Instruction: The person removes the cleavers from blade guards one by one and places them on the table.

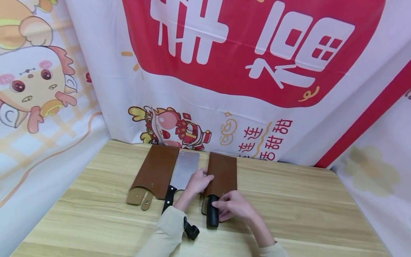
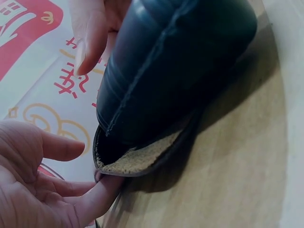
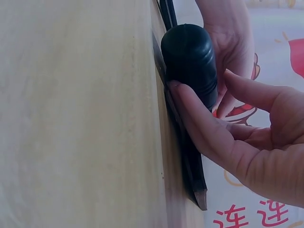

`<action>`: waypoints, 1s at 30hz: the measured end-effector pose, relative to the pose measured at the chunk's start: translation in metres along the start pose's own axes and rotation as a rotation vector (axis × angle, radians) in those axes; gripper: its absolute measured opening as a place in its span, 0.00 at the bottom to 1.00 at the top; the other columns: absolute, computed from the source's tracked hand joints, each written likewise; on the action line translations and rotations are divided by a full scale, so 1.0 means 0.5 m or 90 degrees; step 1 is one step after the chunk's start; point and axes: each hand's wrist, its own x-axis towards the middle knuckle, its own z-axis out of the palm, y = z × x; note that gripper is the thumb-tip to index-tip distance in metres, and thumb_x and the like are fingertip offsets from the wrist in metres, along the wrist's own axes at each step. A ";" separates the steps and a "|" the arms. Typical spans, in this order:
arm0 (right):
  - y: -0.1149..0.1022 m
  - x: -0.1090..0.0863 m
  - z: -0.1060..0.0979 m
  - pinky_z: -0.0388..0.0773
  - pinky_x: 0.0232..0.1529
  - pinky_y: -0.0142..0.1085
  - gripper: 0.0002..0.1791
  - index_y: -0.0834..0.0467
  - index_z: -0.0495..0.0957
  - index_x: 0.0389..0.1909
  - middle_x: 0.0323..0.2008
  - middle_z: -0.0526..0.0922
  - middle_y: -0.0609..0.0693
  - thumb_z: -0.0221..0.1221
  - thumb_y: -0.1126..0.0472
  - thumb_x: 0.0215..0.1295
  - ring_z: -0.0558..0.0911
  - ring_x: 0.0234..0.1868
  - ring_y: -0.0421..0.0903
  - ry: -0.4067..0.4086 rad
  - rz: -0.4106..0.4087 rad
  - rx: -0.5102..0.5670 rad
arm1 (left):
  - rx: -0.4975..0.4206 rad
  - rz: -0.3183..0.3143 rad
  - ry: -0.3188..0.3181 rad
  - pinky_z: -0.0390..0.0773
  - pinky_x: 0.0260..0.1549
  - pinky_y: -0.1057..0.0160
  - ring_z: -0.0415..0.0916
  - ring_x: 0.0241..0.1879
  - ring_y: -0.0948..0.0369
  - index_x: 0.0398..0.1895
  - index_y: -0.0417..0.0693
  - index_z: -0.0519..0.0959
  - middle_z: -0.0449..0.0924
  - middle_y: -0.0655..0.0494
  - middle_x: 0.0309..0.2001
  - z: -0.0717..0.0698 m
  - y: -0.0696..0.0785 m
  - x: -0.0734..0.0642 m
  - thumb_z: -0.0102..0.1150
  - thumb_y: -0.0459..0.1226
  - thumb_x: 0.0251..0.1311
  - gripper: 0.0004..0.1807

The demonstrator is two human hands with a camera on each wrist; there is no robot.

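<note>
A black handle (image 1: 212,214) sticks out of the mouth of a brown leather sheath (image 1: 224,171); any blade inside is hidden. My left hand (image 1: 198,181) is at the sheath's left edge. In the left wrist view its fingers (image 2: 102,202) touch the edge of the mouth (image 2: 142,159) from below, while the thumb stands apart. Beside the handle is my right hand (image 1: 236,205). In the right wrist view, a straight finger (image 3: 202,111) lies along the underside of the handle (image 3: 190,54), with the thumb spread away from it.
Left of my left hand lies a cleaver (image 1: 186,167) with a black riveted handle (image 1: 168,200). Beside it is a second brown sheath (image 1: 157,169) with its snap straps undone. The wooden table (image 1: 289,200) ends at a printed cloth backdrop (image 1: 192,84).
</note>
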 end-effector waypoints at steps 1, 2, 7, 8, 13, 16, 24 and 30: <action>-0.001 0.000 0.002 0.88 0.32 0.46 0.13 0.74 0.83 0.39 0.26 0.86 0.58 0.65 0.64 0.68 0.86 0.25 0.50 0.003 0.000 0.001 | -0.001 0.001 0.000 0.79 0.30 0.62 0.81 0.40 0.54 0.62 0.32 0.76 0.83 0.39 0.51 -0.001 0.000 0.000 0.58 0.37 0.72 0.22; -0.001 0.000 0.004 0.88 0.32 0.46 0.13 0.74 0.83 0.38 0.26 0.86 0.58 0.66 0.65 0.68 0.86 0.25 0.50 0.007 0.000 0.003 | -0.003 0.000 0.000 0.78 0.29 0.63 0.80 0.39 0.54 0.63 0.32 0.76 0.83 0.40 0.50 -0.001 0.000 -0.001 0.59 0.37 0.72 0.22; -0.003 -0.001 0.013 0.88 0.31 0.47 0.10 0.72 0.80 0.34 0.27 0.84 0.57 0.68 0.67 0.64 0.85 0.24 0.49 0.032 0.006 -0.008 | -0.008 -0.007 -0.009 0.75 0.25 0.65 0.78 0.35 0.56 0.63 0.33 0.76 0.82 0.44 0.44 -0.002 -0.001 -0.001 0.59 0.36 0.72 0.21; -0.004 -0.001 0.015 0.88 0.31 0.47 0.10 0.71 0.79 0.33 0.27 0.84 0.57 0.69 0.68 0.64 0.85 0.24 0.49 0.038 0.007 -0.013 | -0.007 -0.007 -0.010 0.75 0.25 0.65 0.78 0.34 0.56 0.63 0.33 0.76 0.82 0.44 0.43 -0.002 -0.001 0.000 0.59 0.36 0.71 0.21; -0.008 -0.001 0.026 0.87 0.28 0.45 0.15 0.64 0.74 0.24 0.24 0.82 0.55 0.72 0.67 0.61 0.86 0.23 0.50 0.069 0.015 -0.052 | 0.003 -0.003 -0.006 0.80 0.34 0.59 0.80 0.40 0.54 0.62 0.31 0.75 0.83 0.43 0.44 0.000 0.001 0.001 0.62 0.34 0.69 0.22; -0.010 0.001 0.033 0.86 0.25 0.43 0.20 0.60 0.71 0.20 0.22 0.80 0.54 0.74 0.65 0.59 0.87 0.21 0.50 0.091 0.014 -0.092 | -0.007 -0.008 -0.002 0.82 0.45 0.52 0.81 0.46 0.50 0.62 0.31 0.75 0.84 0.40 0.48 0.001 0.002 0.002 0.64 0.34 0.67 0.23; -0.020 -0.006 0.040 0.85 0.23 0.40 0.18 0.61 0.72 0.19 0.25 0.81 0.56 0.73 0.64 0.55 0.85 0.19 0.47 0.143 -0.004 -0.137 | -0.108 -0.010 -0.012 0.76 0.60 0.44 0.77 0.59 0.43 0.69 0.29 0.69 0.79 0.34 0.60 0.003 0.008 0.001 0.63 0.31 0.66 0.30; -0.038 -0.016 0.034 0.81 0.21 0.36 0.15 0.61 0.73 0.23 0.23 0.80 0.53 0.72 0.61 0.50 0.81 0.17 0.43 0.207 -0.032 -0.201 | -0.186 -0.014 -0.009 0.82 0.47 0.53 0.79 0.54 0.47 0.72 0.29 0.66 0.77 0.33 0.62 -0.005 0.030 -0.010 0.63 0.31 0.67 0.32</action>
